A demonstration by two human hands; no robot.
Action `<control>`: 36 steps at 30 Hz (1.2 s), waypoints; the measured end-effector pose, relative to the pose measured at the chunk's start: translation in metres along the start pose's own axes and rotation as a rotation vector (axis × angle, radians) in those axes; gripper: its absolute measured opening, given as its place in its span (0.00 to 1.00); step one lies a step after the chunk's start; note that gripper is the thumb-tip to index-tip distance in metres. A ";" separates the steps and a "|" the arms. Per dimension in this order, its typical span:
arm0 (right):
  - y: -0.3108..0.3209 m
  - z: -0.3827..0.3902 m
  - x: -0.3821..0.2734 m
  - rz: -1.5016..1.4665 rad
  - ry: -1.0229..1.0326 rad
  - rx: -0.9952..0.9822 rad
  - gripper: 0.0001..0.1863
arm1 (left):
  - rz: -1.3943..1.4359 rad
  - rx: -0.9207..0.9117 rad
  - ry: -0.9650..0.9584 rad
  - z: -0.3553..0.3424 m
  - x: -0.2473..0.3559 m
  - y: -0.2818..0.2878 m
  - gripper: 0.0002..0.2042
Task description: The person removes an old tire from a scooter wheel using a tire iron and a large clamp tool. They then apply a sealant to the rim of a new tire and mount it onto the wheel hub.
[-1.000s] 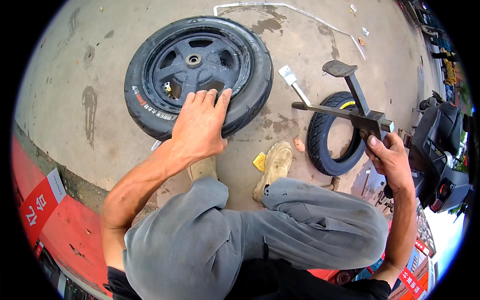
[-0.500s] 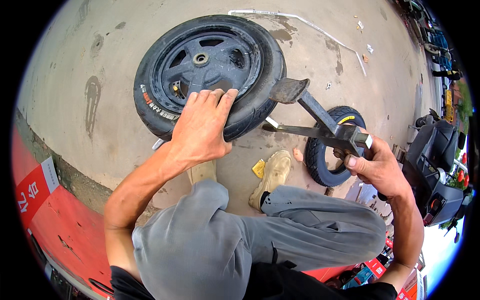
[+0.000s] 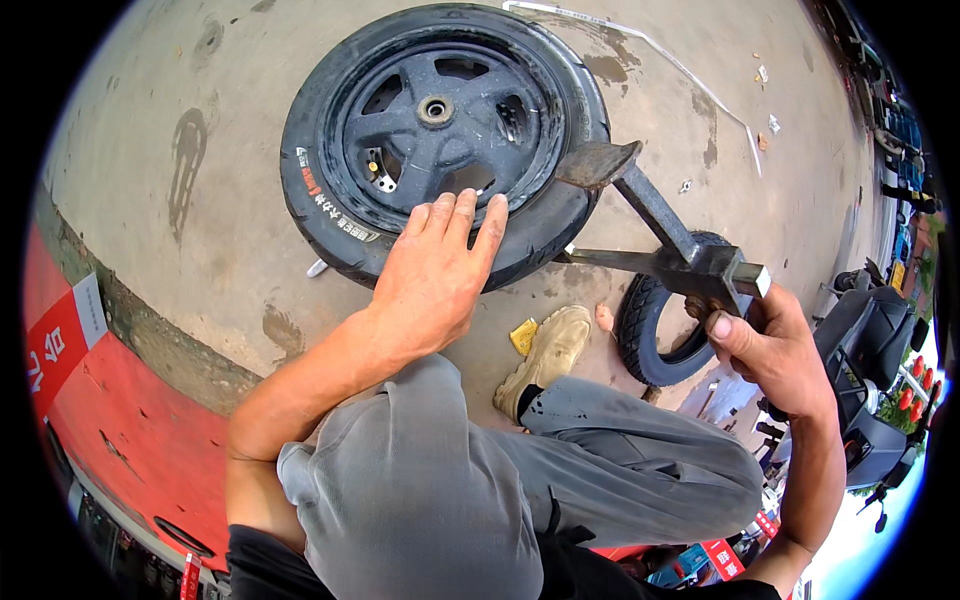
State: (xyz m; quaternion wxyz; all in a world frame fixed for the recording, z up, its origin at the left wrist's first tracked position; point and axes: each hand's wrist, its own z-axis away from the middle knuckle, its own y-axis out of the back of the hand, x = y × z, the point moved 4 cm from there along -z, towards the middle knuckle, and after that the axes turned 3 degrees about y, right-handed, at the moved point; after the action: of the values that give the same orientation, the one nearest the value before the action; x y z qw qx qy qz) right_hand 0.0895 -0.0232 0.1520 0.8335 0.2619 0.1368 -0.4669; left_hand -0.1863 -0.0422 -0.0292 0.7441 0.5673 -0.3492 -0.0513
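Head view shows your left hand laid flat on the near sidewall of the scooter wheel, which lies on its side on the concrete floor. Your fingers are straight and slightly fanned, pressed palm-down on the rubber; their tips reach the inner edge of the tyre, just short of the black spoked rim. They grip nothing, they only bear on the tyre. The wheel itself sits ahead of your knees, its hub beyond your fingertips.

Your right hand is wrapped closed around the near end of a steel tyre-changing tool, thumb on top beside the square-section end. From your fist the tool runs forward and left in two bars (a flat lower bar and a square upper arm). The upper arm ends in a flat spade-shaped foot that rests on the right side of the tyre, just right of your left fingertips but apart from them. The lower bar's tip meets the tyre's outer edge lower down.

A second, loose tyre lies on the floor under the tool, behind your right hand. Your tan shoe is planted between the two tyres, with a scrap of yellow material just beside it. A dark scooter stands at the far right.
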 end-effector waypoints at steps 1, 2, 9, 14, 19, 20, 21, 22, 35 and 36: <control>-0.002 -0.003 -0.002 0.010 0.002 -0.011 0.33 | 0.007 0.017 0.008 0.004 -0.001 -0.002 0.50; -0.004 -0.004 -0.002 0.021 0.024 -0.013 0.34 | 0.014 0.035 0.018 0.007 -0.003 -0.006 0.49; -0.022 -0.013 0.012 0.055 0.162 -0.012 0.39 | 0.093 0.098 0.003 0.021 -0.009 -0.017 0.36; -0.029 -0.011 0.021 0.016 0.200 0.053 0.46 | 0.158 0.149 -0.063 0.022 -0.018 -0.021 0.34; -0.027 -0.010 0.032 0.068 0.157 0.129 0.49 | 0.150 0.151 -0.103 0.016 -0.017 -0.017 0.33; -0.027 -0.010 0.045 0.060 0.179 0.196 0.48 | 0.146 0.143 -0.107 0.015 -0.017 -0.015 0.33; -0.027 -0.009 0.056 0.074 0.182 0.199 0.48 | 0.138 0.137 -0.118 0.013 -0.018 -0.014 0.34; -0.028 -0.011 0.064 0.090 0.186 0.199 0.48 | 0.167 0.140 -0.125 0.013 -0.018 -0.015 0.34; -0.035 0.004 0.014 0.187 0.049 0.050 0.43 | 0.216 0.109 -0.163 0.014 -0.023 -0.017 0.36; -0.033 0.003 0.016 0.196 0.056 0.054 0.45 | 0.236 0.136 -0.170 0.013 -0.025 -0.014 0.36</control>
State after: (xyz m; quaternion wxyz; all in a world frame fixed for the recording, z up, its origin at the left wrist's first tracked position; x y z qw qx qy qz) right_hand 0.0696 -0.0502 0.1366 0.8636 0.3094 0.1211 -0.3791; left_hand -0.2079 -0.0455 -0.0512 0.6725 0.5652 -0.4777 0.0126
